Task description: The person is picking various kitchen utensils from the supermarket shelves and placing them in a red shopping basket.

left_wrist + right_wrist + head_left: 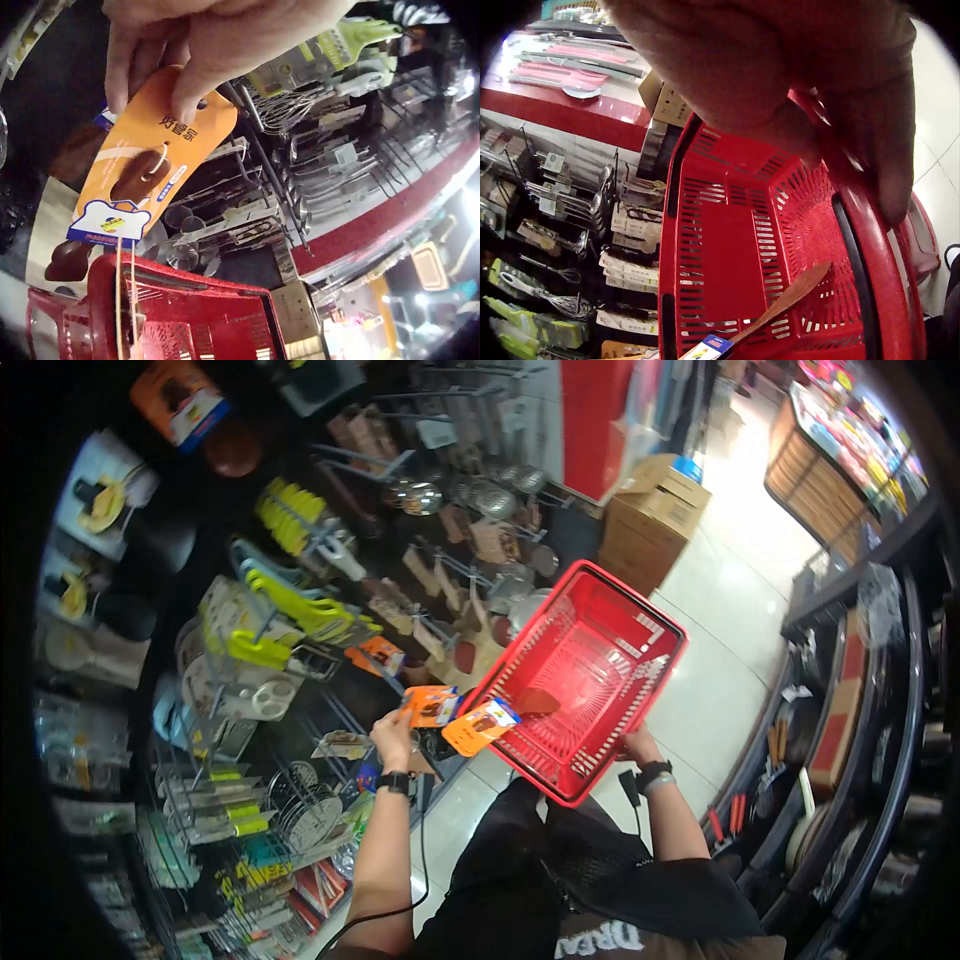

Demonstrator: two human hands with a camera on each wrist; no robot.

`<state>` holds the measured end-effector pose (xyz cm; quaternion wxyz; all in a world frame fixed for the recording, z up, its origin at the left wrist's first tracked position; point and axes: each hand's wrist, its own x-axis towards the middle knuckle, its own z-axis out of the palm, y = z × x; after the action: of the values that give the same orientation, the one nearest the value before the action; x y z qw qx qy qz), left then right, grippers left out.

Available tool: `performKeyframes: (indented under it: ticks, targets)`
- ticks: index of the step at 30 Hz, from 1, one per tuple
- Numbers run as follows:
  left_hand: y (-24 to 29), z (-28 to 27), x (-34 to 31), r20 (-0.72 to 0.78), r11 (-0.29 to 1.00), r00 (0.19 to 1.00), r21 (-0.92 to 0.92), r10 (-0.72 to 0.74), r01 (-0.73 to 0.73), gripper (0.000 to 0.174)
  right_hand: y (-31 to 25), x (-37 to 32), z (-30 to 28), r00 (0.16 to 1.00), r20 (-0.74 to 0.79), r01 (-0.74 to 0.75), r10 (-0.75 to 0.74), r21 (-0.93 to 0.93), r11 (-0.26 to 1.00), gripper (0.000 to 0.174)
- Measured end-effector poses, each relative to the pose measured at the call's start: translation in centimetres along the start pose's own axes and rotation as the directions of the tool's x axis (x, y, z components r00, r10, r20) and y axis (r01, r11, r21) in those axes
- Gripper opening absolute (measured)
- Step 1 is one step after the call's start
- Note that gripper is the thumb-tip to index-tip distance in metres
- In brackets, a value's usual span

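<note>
My left hand [393,728] pinches the top of an orange card [154,161] that carries a brown wooden spoon [139,178]. In the head view two orange cards [430,705] fan out from that hand. The farther card [481,725] hangs over the near rim of a red plastic basket [655,622]. Its wooden end [540,702] reaches inside the basket [720,262], seen in the right wrist view as a wooden handle [791,296]. I cannot tell whether the hand holds both cards. My right hand [640,745] grips the basket's rim [870,247] and holds it up.
Racks of hanging kitchen tools fill the shelf on my left: yellow-green utensils [285,615], steel ladles [420,495] and whisks [289,109]. Cardboard boxes [650,515] stand on the aisle floor beyond the basket. Another shelf [860,690] of goods runs along my right.
</note>
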<state>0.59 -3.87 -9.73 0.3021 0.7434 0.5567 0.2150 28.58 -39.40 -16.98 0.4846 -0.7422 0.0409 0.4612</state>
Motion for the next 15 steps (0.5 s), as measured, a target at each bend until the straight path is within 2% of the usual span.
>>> performKeyframes:
  ticks: [1, 2, 3, 5, 7, 8, 10, 11, 13, 15]
  targets:
    - [-0.3, -0.5, -0.3, 0.016, 0.994, 0.999, 0.099, 0.033, -0.034, 0.014, -0.4, -0.3, 0.2, 0.999, -0.033, -0.002, 0.001, -0.015, 1.0, 0.043]
    - [0.3, -1.0, -1.3, -0.006, 0.983, 0.992, 0.139, 0.123, -0.121, 0.014, 0.5, 0.4, 0.3, 0.997, -0.043, 0.065, -0.065, 0.015, 0.998, 0.041]
    - [0.8, -1.6, -2.6, -0.023, 0.963, 0.977, 0.178, 0.211, -0.203, 0.014, 1.4, 1.2, 0.1, 0.993, -0.057, 0.105, -0.107, -0.03, 0.994, 0.039]
    - [0.2, -2.4, -4.0, -0.041, 0.91, 0.948, 0.294, 0.316, -0.291, 0.013, 0.3, 0.4, 0.2, 0.998, -0.059, 0.011, -0.013, -0.024, 1.0, 0.042]
    - [2.3, -4.7, -5.8, 0.037, 0.833, 0.945, 0.46, 0.326, -0.306, 0.013, 0.7, 0.7, 0.2, 0.997, -0.078, -0.012, 0.01, -0.02, 1.0, 0.046]
    - [3.5, -5.9, -6.6, 0.024, 0.841, 0.94, 0.441, 0.339, -0.315, 0.014, 1.0, 1.1, 0.1, 0.999, -0.045, -0.027, 0.026, -0.021, 0.999, 0.049]
    - [6.3, -9.2, -7.9, 0.113, 0.803, 0.939, 0.492, 0.323, -0.336, 0.013, 1.5, 1.2, -0.1, 0.999, -0.038, -0.026, 0.024, -0.033, 0.999, 0.05]
    - [7.8, -10.9, -8.2, 0.126, 0.841, 0.933, 0.404, 0.338, -0.36, 0.013, 1.4, 1.3, -0.2, 1.0, -0.026, -0.015, 0.013, -0.049, 0.999, 0.05]
    - [11.8, -14.9, -8.8, 0.175, 0.815, 0.926, 0.44, 0.335, -0.378, 0.015, 1.0, 1.1, -0.3, 0.999, -0.025, -0.036, 0.035, -0.037, 0.999, 0.053]
    - [16.2, -18.8, -9.7, 0.165, 0.892, 0.939, 0.301, 0.301, -0.339, 0.015, 1.1, 1.1, -0.2, 0.998, -0.04, -0.041, 0.04, -0.005, 0.999, 0.054]
